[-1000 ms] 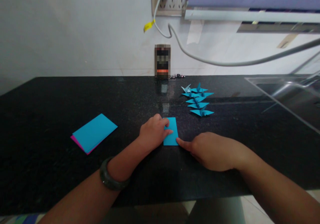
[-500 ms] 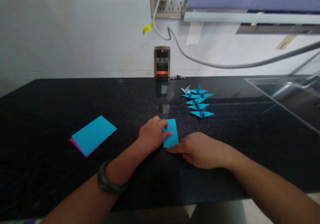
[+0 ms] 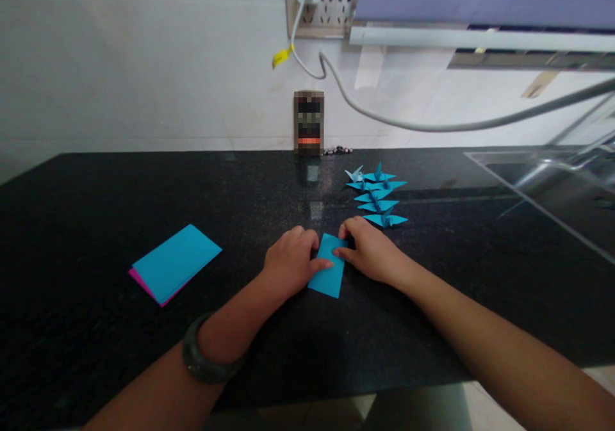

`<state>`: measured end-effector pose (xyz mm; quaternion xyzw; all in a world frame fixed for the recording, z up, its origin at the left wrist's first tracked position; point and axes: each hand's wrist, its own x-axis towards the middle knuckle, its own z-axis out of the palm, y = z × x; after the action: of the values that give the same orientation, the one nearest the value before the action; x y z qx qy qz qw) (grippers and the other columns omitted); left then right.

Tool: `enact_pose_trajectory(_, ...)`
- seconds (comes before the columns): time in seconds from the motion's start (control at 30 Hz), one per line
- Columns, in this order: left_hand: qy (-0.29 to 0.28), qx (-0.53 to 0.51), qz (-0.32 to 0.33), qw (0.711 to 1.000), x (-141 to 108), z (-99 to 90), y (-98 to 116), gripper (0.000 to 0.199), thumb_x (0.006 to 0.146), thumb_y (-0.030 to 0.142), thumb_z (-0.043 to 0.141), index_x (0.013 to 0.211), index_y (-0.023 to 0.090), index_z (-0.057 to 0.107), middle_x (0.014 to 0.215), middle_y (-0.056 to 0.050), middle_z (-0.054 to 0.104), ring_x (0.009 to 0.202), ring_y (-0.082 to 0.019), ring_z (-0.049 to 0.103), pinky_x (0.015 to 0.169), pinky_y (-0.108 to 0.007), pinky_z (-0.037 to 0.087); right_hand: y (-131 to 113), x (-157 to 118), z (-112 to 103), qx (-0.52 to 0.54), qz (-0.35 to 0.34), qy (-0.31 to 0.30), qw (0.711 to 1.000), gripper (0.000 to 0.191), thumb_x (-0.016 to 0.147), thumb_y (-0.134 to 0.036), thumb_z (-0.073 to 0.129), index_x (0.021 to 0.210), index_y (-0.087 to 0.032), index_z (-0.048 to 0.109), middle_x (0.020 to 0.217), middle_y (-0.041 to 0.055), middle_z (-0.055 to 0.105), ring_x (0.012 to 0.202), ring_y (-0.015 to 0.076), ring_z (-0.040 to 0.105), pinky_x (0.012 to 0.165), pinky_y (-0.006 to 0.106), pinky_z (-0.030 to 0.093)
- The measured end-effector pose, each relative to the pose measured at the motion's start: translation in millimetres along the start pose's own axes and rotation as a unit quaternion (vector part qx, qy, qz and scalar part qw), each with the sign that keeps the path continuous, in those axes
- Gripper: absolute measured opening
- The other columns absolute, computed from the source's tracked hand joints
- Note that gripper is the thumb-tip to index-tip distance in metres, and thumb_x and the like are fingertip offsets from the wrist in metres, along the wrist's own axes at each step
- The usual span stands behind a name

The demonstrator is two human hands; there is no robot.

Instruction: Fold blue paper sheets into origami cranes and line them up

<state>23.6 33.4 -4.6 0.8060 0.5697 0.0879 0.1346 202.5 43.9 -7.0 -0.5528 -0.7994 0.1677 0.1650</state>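
Observation:
A small folded blue paper (image 3: 329,278) lies tilted on the black countertop between my hands. My left hand (image 3: 294,259) grips its left edge, thumb on top and fingers curled at the side. On the right edge, near the top corner, my right hand (image 3: 369,250) pinches the paper between thumb and forefinger. Several folded blue paper cranes (image 3: 379,205) stand just beyond my right hand, with a paler one (image 3: 355,175) at their back left. A stack of blue paper (image 3: 177,261) with a pink sheet (image 3: 144,285) under it rests to the left.
A phone-like object (image 3: 309,123), pixelated, leans on the wall beside a beaded strand (image 3: 339,150). A white cable (image 3: 384,118) runs from the wall socket (image 3: 331,8) to the right. The sink (image 3: 542,207) is at the right.
My right hand has moved from the paper's bottom edge up to its upper right side and now pinches it. The paper has turned clockwise. My left hand still holds the left side.

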Motion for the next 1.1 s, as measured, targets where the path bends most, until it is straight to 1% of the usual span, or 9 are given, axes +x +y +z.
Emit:
enact_pose_trajectory(0.13, 0.018, -0.057, -0.027, 0.998, 1, 2.7, -3, 0.046, 0.07, 0.048, 0.063, 0.106, 0.02, 0.055, 0.095, -0.005, 0.058, 0.087, -0.021, 0.056, 0.07, -0.031, 0.043, 8, 4, 3, 0.145, 0.003, 0.004, 0.989, 0.018, 0.075, -0.014, 0.057, 0.09, -0.018, 0.049, 0.068, -0.0034, 0.052, 0.06, 0.0105, 0.05, 0.058, 0.022, 0.038)
enact_pose_trajectory(0.2, 0.014, -0.071, -0.029, 0.997, 2, 2.6, -4, 0.049, 0.069, 0.047, 0.064, 0.109, 0.019, 0.055, 0.097, -0.006, 0.059, 0.088, -0.022, 0.057, 0.071, -0.031, 0.043, 11, 6, 3, 0.159, 0.011, 0.012, 0.987, 0.023, 0.075, -0.016, 0.058, 0.096, -0.017, 0.05, 0.068, -0.0033, 0.053, 0.059, 0.0105, 0.049, 0.057, 0.022, 0.037)
enact_pose_trajectory(0.37, 0.007, -0.034, -0.007, 0.999, 0, 1.5, -2, 0.04, 0.071, 0.045, 0.064, 0.101, 0.018, 0.06, 0.095, -0.007, 0.057, 0.091, -0.024, 0.056, 0.075, -0.034, 0.043, 4, 0, -4, 0.035, -0.003, -0.043, 0.998, 0.022, 0.074, -0.04, 0.062, 0.078, -0.018, 0.061, 0.075, 0.002, 0.056, 0.066, 0.0136, 0.051, 0.056, 0.024, 0.035)
enact_pose_trajectory(0.47, 0.014, -0.01, -0.008, 1.0, 0, 2.8, 0, 0.03, 0.076, 0.041, 0.059, 0.097, 0.019, 0.059, 0.094, -0.006, 0.056, 0.091, -0.023, 0.055, 0.073, -0.033, 0.043, -10, -11, -6, 0.009, -0.04, -0.074, 0.996, 0.025, 0.077, -0.045, 0.059, 0.078, -0.02, 0.062, 0.079, 0.0027, 0.057, 0.07, 0.0147, 0.053, 0.059, 0.025, 0.035)
enact_pose_trajectory(0.57, 0.022, 0.006, -0.02, 1.0, 0, 4.7, 1, 0.021, 0.08, 0.035, 0.055, 0.094, 0.02, 0.059, 0.093, -0.006, 0.056, 0.088, -0.022, 0.055, 0.071, -0.032, 0.043, -24, -22, -5, -0.046, -0.038, -0.095, 0.994, 0.033, 0.068, -0.047, 0.067, 0.083, -0.018, 0.062, 0.082, 0.0051, 0.057, 0.076, 0.0197, 0.054, 0.063, 0.028, 0.037)
enact_pose_trajectory(0.67, 0.03, 0.004, -0.027, 0.999, 0, 6.1, 1, 0.018, 0.082, 0.033, 0.052, 0.092, 0.02, 0.059, 0.092, -0.006, 0.056, 0.087, -0.021, 0.055, 0.07, -0.031, 0.042, -32, -27, -3, -0.061, -0.024, -0.09, 0.994, 0.033, 0.065, -0.043, 0.071, 0.083, -0.017, 0.06, 0.087, 0.0069, 0.056, 0.082, 0.0226, 0.054, 0.067, 0.031, 0.038)
enact_pose_trajectory(0.9, 0.059, -0.108, -0.031, 0.992, 3, 2.9, -1, 0.027, 0.087, 0.032, 0.039, 0.087, 0.017, 0.061, 0.087, -0.007, 0.062, 0.083, -0.021, 0.058, 0.073, -0.033, 0.042, -22, -21, 7, 0.095, 0.004, -0.078, 0.992, 0.009, 0.072, -0.014, 0.06, 0.074, -0.02, 0.053, 0.069, -0.0026, 0.055, 0.063, 0.0116, 0.05, 0.058, 0.024, 0.034)
enact_pose_trajectory(1.0, 0.068, -0.189, -0.054, 0.978, 5, 1.0, -3, 0.034, 0.088, 0.038, 0.036, 0.093, 0.017, 0.062, 0.088, -0.008, 0.066, 0.082, -0.021, 0.06, 0.072, -0.033, 0.043, -9, -12, 9, 0.183, -0.004, -0.014, 0.983, 0.012, 0.073, -0.012, 0.056, 0.082, -0.02, 0.052, 0.066, -0.0043, 0.051, 0.06, 0.0102, 0.048, 0.057, 0.023, 0.035)
enact_pose_trajectory(1.1, 0.063, -0.241, -0.06, 0.967, 6, 0.6, -4, 0.038, 0.082, 0.044, 0.045, 0.102, 0.016, 0.062, 0.094, -0.009, 0.067, 0.085, -0.023, 0.061, 0.072, -0.033, 0.043, 3, -1, 5, 0.26, -0.014, 0.068, 0.963, 0.022, 0.074, -0.015, 0.056, 0.094, -0.019, 0.049, 0.067, -0.0045, 0.048, 0.059, 0.0103, 0.047, 0.058, 0.024, 0.037)
